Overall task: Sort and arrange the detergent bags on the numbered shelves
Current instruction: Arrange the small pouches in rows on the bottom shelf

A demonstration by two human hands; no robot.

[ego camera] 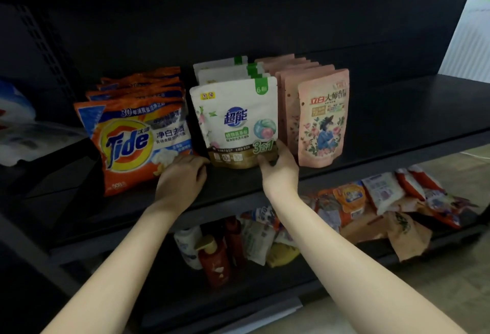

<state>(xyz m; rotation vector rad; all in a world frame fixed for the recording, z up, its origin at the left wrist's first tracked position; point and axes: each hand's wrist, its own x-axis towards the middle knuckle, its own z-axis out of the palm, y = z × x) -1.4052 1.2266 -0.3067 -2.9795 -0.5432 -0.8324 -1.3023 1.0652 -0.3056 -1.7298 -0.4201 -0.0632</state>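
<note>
Three rows of detergent bags stand on the black shelf (384, 111). On the left is a row of orange Tide bags (135, 140). A row of white and green pouches (236, 121) stands in the middle. A row of pink pouches (322, 119) is on the right. My right hand (278, 166) grips the bottom right corner of the front white pouch. My left hand (181, 177) rests with curled fingers at the lower right corner of the front Tide bag, between it and the white pouch.
The shelf below holds a jumble of bags (371, 201) and some bottles (212, 259). White and blue packs (16, 121) lie at the far left. The shelf's right part is bare. A pale wall (472, 31) shows at the upper right.
</note>
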